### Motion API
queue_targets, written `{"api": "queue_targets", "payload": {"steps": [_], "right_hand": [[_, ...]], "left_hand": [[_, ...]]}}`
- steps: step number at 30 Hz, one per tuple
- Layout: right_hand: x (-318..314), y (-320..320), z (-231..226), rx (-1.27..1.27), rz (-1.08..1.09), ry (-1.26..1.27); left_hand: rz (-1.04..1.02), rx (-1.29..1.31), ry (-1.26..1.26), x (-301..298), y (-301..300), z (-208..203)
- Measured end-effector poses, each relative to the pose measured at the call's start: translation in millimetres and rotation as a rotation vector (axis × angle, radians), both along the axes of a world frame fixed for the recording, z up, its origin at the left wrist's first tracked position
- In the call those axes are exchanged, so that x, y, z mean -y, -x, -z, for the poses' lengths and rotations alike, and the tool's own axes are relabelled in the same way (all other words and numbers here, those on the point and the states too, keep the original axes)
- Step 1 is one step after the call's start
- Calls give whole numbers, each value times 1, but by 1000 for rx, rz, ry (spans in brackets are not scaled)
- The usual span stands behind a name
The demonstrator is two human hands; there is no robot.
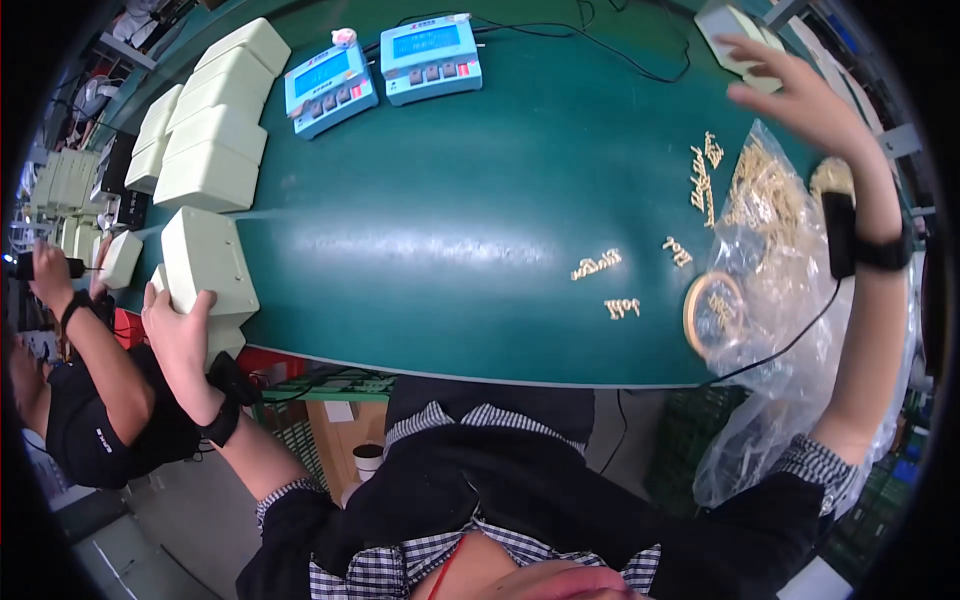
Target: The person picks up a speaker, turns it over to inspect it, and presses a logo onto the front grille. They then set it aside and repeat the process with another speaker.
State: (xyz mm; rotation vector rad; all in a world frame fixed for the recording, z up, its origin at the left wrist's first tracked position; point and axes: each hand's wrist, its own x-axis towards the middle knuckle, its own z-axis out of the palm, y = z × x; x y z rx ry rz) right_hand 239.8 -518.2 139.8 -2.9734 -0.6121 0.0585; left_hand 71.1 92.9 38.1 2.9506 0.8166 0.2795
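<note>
At the table's left edge my left hand is closed on a cream plastic box, its thumb against the near face. Small holes show on the side of this box, and another cream piece shows beneath it. My right hand is raised over the far right of the table, fingers stretched out and holding nothing that I can see. Close to those fingers stand other cream boxes, partly covered by the hand.
Cream boxes stand stacked at the far left. Two blue devices with screens sit at the back. Clear plastic bags, a wooden hoop and wooden word cutouts lie at right. A co-worker's hand holds a dark tool at left.
</note>
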Motion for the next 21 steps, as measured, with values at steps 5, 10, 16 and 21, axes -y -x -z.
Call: {"api": "queue_targets", "payload": {"steps": [5,10,16,21], "right_hand": [[-100,161,29,-11,-250,75],[-84,201,88,36,-24,-50],[-95,186,120,339,-27,-254],[-112,169,133,146,-92,-216]], "left_hand": [[357,187,-20,42,41,-11],[708,224,5,82,36,-14],[1256,243,123,135,-3,-17],[1463,201,143,160,-13,-20]]}}
